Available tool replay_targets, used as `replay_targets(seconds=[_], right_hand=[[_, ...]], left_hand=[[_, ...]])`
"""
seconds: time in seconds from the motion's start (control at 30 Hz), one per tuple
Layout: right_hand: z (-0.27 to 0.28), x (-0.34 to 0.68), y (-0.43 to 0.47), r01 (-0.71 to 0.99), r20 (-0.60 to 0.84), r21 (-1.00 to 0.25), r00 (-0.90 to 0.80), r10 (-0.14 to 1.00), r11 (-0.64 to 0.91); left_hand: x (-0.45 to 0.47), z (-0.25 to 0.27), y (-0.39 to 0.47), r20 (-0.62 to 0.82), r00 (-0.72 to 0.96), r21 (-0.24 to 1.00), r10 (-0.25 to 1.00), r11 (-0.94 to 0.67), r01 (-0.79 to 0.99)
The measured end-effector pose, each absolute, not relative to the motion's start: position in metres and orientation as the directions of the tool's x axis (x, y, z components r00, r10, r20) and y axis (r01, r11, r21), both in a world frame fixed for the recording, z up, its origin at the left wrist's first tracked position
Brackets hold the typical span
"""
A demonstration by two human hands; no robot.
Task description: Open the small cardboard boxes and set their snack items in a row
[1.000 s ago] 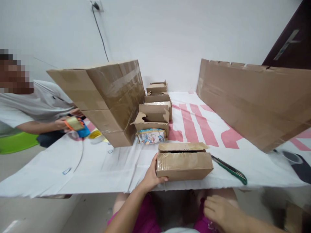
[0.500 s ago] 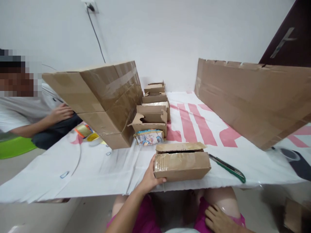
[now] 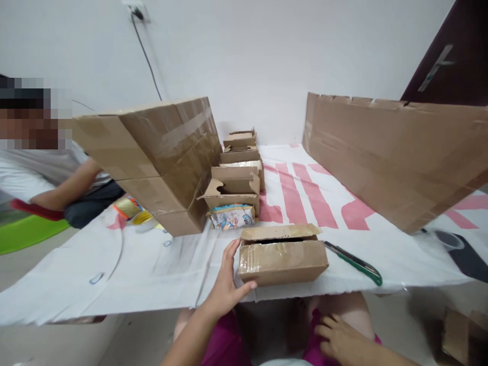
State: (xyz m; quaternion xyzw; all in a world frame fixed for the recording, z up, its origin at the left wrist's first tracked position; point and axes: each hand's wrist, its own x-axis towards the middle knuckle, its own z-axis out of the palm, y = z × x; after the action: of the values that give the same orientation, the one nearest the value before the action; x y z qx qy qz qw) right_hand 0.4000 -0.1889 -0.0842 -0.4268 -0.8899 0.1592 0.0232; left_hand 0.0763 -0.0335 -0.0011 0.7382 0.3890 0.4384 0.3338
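Observation:
A small brown cardboard box [image 3: 284,262] lies near the front edge of the table, its top flap slightly raised over a dark gap. Around its left end is my left hand [image 3: 227,287], fingers spread and thumb apart along the front; whether the fingertips touch the cardboard I cannot tell. My right hand [image 3: 335,333] rests with fingers spread on my thigh, below the table edge, holding nothing. Just right of the box lies a green utility knife [image 3: 356,263]. A printed, crinkled packet [image 3: 233,217] sits behind the box, leaning by an open carton [image 3: 236,195].
Stacked taped cartons [image 3: 152,152] rise on the left, with more open boxes [image 3: 240,147] in a row beside them. A large cardboard panel [image 3: 381,152] stands right, near a roll of clear tape [image 3: 450,239]. Another person [image 3: 57,178] sits at the left by yellow rolls [image 3: 143,217].
My left hand has loosened from the box's left end, its fingers and thumb spreading. My right hand has shifted slightly on my thigh. The other person's arm has drawn back.

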Motion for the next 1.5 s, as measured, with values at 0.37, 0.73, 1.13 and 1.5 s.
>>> replay_targets(seconds=[0.37, 0.73, 1.13, 1.5], right_hand=[[0.038, 0.394, -0.151, 0.654, 0.069, -0.497, -0.625, 0.777, 0.57], [0.087, 0.425, -0.112, 0.647, 0.564, -0.319, -0.457, 0.687, 0.693], [0.114, 0.353, -0.041, 0.67, 0.172, -0.438, -0.592, 0.787, 0.599], [0.072, 0.318, 0.001, 0.808, -0.3, -0.385, -0.566, 0.768, 0.446]], left_hand=[[0.089, 0.047, -0.059, 0.496, 0.292, 0.863, 0.818, -0.5, -0.064], [0.094, 0.083, -0.052, 0.266, 0.737, 0.425, 0.622, -0.762, 0.489], [0.109, 0.081, -0.058, 0.146, 0.672, 0.222, 0.726, -0.686, 0.693], [0.105, 0.063, -0.073, 0.218, 0.657, 0.316, 0.722, -0.689, 0.652]])
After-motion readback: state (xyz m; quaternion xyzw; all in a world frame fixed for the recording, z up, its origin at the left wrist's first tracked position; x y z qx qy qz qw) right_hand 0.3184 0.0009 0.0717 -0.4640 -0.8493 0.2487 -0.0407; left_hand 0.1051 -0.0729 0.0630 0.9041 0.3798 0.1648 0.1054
